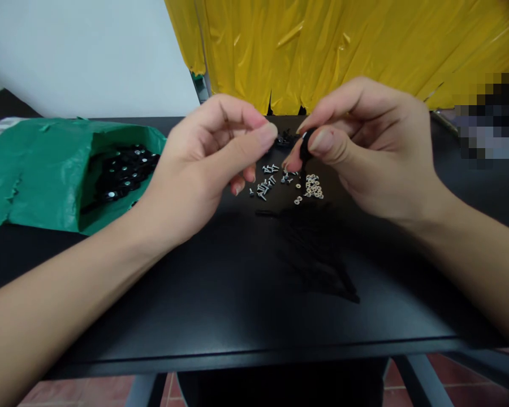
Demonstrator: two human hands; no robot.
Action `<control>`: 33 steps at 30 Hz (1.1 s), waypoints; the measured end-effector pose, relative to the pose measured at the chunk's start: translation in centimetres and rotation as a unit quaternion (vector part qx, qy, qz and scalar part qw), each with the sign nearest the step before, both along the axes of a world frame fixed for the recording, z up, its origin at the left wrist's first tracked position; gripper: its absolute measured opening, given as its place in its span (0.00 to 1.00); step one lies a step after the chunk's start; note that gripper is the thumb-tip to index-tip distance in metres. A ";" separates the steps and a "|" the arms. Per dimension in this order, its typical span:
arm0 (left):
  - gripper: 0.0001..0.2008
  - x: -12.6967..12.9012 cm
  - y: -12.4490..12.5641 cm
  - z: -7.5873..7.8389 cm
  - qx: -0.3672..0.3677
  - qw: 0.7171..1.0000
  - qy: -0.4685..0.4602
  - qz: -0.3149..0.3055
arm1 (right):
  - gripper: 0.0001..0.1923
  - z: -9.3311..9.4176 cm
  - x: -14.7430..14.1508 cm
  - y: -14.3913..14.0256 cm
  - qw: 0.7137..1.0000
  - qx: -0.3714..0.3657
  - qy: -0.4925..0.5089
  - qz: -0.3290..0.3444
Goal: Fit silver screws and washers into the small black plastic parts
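Note:
My right hand (377, 147) pinches a narrow black strap (306, 148) between thumb and fingers, and the strap's lower end hangs down. To its left, my left hand (220, 158) is closed in a pinch; whatever sits between its thumb and index finger is hidden. Below and between the hands lie several small silver screws or rivets (266, 185). Beside them, under the strap, is a pile of small pale washers (314, 187). Nearer to me, a loose heap of black straps (318, 243) lies on the dark table (220, 316).
On the left, an open green plastic bag (46, 175) holds several black pieces with shiny metal dots (127, 169). Small black parts (286, 137) lie farther back between my hands. Yellow plastic sheeting (322, 51) hangs behind the table, with a white panel (89, 56) to its left.

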State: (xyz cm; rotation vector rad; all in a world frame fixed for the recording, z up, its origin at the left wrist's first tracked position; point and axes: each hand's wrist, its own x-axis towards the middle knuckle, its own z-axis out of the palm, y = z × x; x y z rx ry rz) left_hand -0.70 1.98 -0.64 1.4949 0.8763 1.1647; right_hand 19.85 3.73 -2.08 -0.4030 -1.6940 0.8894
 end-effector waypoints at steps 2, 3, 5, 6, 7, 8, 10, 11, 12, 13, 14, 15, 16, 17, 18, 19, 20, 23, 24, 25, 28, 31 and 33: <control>0.04 -0.1 0.0 0.0 0.016 1.000 0.002 -0.008 | 0.07 -0.2 -0.1 0.1 1.000 -0.014 -0.005 0.006; 0.04 -0.1 -0.1 0.0 0.022 1.000 0.012 -0.015 | 0.07 -0.3 -0.1 0.1 1.000 -0.019 0.001 0.015; 0.04 0.1 -0.3 -0.1 0.037 0.998 0.033 -0.035 | 0.07 -0.5 -0.3 0.2 0.999 -0.028 0.020 0.038; 0.04 0.2 -0.4 -0.1 0.040 0.997 0.041 -0.043 | 0.07 -0.6 -0.3 0.2 0.998 -0.036 0.027 0.046; 0.05 0.4 -0.5 -0.1 0.041 0.997 0.043 -0.048 | 0.07 -0.7 -0.4 0.2 0.997 -0.045 0.030 0.047; 0.06 0.5 -0.6 -0.2 0.037 0.997 0.042 -0.048 | 0.08 -0.7 -0.5 0.2 0.997 -0.057 0.029 0.042; 0.08 0.7 -0.8 -0.3 0.019 0.998 0.036 -0.041 | 0.09 -0.7 -0.6 0.0 0.996 -0.081 0.020 0.027; 0.08 0.7 -0.8 -0.3 0.007 0.999 0.033 -0.037 | 0.10 -0.7 -0.7 -0.1 0.996 -0.089 0.018 0.023; 0.08 0.7 -0.8 -0.3 -0.004 0.999 0.029 -0.035 | 0.11 -0.7 -0.8 -0.3 0.995 -0.095 0.018 0.024; 0.08 0.7 -0.8 -0.4 -0.017 0.999 0.028 -0.037 | 0.12 -0.7 -0.9 -0.4 0.994 -0.101 0.022 0.026; 0.08 0.6 -0.7 -0.4 -0.028 0.999 0.025 -0.039 | 0.12 -0.7 -1.1 -0.6 0.993 -0.108 0.026 0.027; 0.08 0.6 -0.6 -0.5 -0.038 0.998 0.022 -0.042 | 0.13 -0.7 -1.2 -0.7 0.992 -0.117 0.030 0.026; 0.08 0.6 -0.5 -0.5 -0.047 0.998 0.019 -0.045 | 0.13 -0.8 -1.3 -0.8 0.991 -0.127 0.034 0.025; 0.08 0.5 -0.5 -0.5 -0.055 0.997 0.018 -0.049 | 0.12 -0.9 -1.4 -0.8 0.989 -0.138 0.039 0.024; 0.09 0.5 -0.4 -0.5 -0.060 0.997 0.018 -0.051 | 0.12 -1.0 -1.4 -0.8 0.988 -0.146 0.044 0.024; 0.09 0.5 -0.3 -0.6 -0.060 0.997 0.019 -0.051 | 0.11 -1.1 -1.5 -0.8 0.987 -0.153 0.049 0.028; 0.09 0.5 -0.3 -0.6 -0.056 0.997 0.020 -0.049 | 0.10 -1.1 -1.5 -0.8 0.985 -0.160 0.052 0.033; 0.08 0.5 -0.2 -0.6 -0.025 0.999 0.026 -0.030 | 0.06 -1.1 -1.4 -0.7 0.980 -0.183 0.052 0.051; 0.08 0.4 -0.2 -0.6 -0.010 0.999 0.029 -0.019 | 0.07 -1.1 -1.3 -0.6 0.978 -0.192 0.049 0.062; 0.08 0.4 -0.2 -0.6 0.004 0.999 0.032 -0.009 | 0.08 -1.0 -1.2 -0.6 0.975 -0.201 0.048 0.077; 0.08 0.3 -0.3 -0.6 0.037 0.999 0.037 0.010 | 0.08 -1.0 -0.8 -0.4 0.961 -0.238 0.047 0.133; 0.07 0.1 -0.4 -0.5 0.040 0.999 0.032 -0.004 | 0.09 -1.1 -0.5 -0.3 0.947 -0.261 0.040 0.183; 0.07 0.0 -0.4 -0.4 0.029 0.999 0.023 -0.024 | 0.11 -1.2 -0.3 -0.3 0.944 -0.258 0.029 0.202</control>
